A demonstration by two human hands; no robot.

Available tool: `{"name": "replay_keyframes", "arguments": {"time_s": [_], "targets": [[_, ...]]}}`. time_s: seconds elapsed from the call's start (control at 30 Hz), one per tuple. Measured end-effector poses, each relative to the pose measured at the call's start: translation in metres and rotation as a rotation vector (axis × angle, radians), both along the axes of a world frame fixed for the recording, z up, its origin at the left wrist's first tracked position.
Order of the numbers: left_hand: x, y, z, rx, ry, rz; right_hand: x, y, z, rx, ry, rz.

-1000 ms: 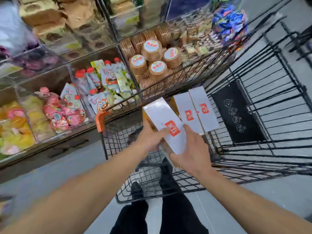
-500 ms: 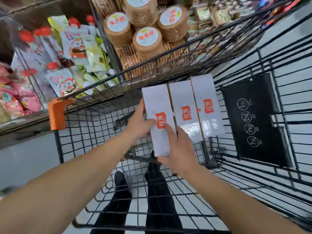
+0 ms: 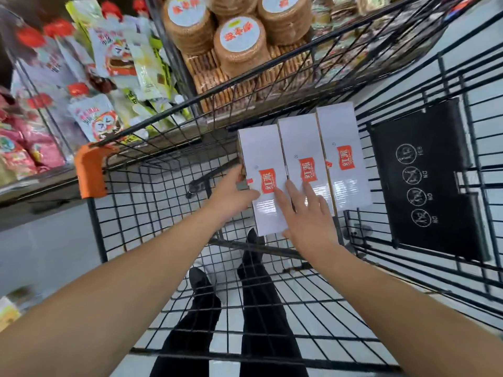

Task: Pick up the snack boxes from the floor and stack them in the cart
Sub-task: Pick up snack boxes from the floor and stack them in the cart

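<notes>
white cardboard, three long snack boxes, lies in a row against the far wall of the cart [image 3: 272,300], each with a red label. taking the black sign panel [image 3: 424,180] on the cart's side as the landmark, the box nearest the panel [image 3: 344,148] and the middle box [image 3: 300,148] sit edge to edge, and the box farthest from the panel [image 3: 258,151] is the one in hand.

the left hand [image 3: 231,194] cups that box's outer long edge, thumb on top, fingers hidden behind it, so how firmly it grips i cannot tell. the right hand [image 3: 307,213] is spread flat and open, fingertips resting across the seam between this box and the middle one, closed on nothing.

risks from here, as i judge it: the box's near end looks to reach slightly past its neighbours, so letting go early could leave the row uneven. pressing down on the seam could tip the middle box or push it toward the panel. the wire floor gives little flat support, so a box set crooked may rock.

the cart holds only these three boxes. beyond it, away from the panel, a wire shelf basket [image 3: 340,63] holds round packs of biscuits [image 3: 239,42], and next to that hang pouches with red caps [image 3: 95,118]. no boxes on the floor are in view.
</notes>
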State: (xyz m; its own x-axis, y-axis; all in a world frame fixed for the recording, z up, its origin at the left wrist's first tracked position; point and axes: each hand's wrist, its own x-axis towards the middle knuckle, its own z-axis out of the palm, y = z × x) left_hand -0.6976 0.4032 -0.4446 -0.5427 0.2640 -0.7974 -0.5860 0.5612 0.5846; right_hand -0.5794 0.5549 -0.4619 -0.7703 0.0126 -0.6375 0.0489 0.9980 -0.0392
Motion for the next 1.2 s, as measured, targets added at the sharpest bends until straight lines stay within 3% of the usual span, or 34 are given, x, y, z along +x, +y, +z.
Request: {"name": "replay_keyframes", "arguments": {"time_s": [0.1,0.23,0.43,0.57,0.77,1.03,1.2], "targets": [[0.005,-0.006,0.009,-0.033,0.034,-0.126,-0.007,-0.001,0.003,0.003,-0.025,-0.013],[0.016,-0.03,0.037,-0.243,0.146,-0.345,-0.021,-0.009,0.035,0.0,-0.049,0.04],[0.049,-0.107,0.107,-0.414,0.246,-0.412,-0.045,-0.08,0.108,-0.125,0.051,0.202],[0.085,-0.181,0.162,-0.465,0.294,-0.261,-0.051,-0.162,0.148,-0.179,0.103,0.417],[0.185,-0.317,0.214,-0.565,0.302,0.167,-0.026,-0.311,0.19,-0.241,0.141,0.837],[0.391,-0.48,0.236,-0.7,0.259,0.589,0.11,-0.518,0.223,-0.32,0.185,1.207],[0.512,-0.562,0.231,-0.747,0.228,0.755,0.205,-0.626,0.236,-0.357,0.168,1.314]]}}
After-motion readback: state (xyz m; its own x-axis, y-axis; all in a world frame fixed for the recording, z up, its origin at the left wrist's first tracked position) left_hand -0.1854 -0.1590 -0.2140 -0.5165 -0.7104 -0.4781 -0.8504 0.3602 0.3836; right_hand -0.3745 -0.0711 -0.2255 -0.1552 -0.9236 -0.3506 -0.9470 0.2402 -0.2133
